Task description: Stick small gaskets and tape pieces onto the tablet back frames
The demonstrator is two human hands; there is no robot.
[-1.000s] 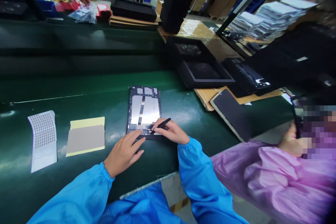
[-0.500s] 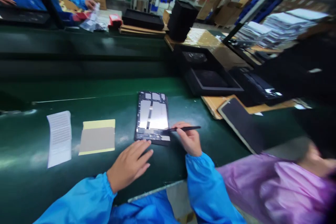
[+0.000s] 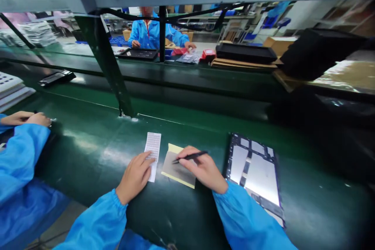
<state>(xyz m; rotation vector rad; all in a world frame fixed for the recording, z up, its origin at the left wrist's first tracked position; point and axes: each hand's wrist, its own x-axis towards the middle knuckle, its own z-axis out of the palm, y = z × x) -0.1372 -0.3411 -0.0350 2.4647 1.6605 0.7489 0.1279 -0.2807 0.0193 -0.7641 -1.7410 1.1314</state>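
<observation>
My left hand (image 3: 135,175) rests with fingers stretched over a narrow white sheet of small printed labels (image 3: 153,143), covering part of its left edge. In my right hand (image 3: 205,168) is a pair of black tweezers (image 3: 191,156), held like a pen with the tips pointing left. The tips are over a grey sheet with yellow edges (image 3: 177,172); whether they touch it I cannot tell. To the right lies an opened tablet (image 3: 254,164) with silver battery panels and dark circuit parts, its lower part partly hidden by my right sleeve.
A co-worker's hands (image 3: 27,118) are at the left on the same green bench (image 3: 93,133). A green post (image 3: 108,66) rises from the bench. Across it sits another person in blue (image 3: 146,33), near black trays (image 3: 246,52). A stack of white sheets (image 3: 13,90) lies far left.
The view has swung left. Both hands have left the tablet: my left hand is now on the label sheet, and my right hand with the tweezers is over the grey-and-yellow sheet.
</observation>
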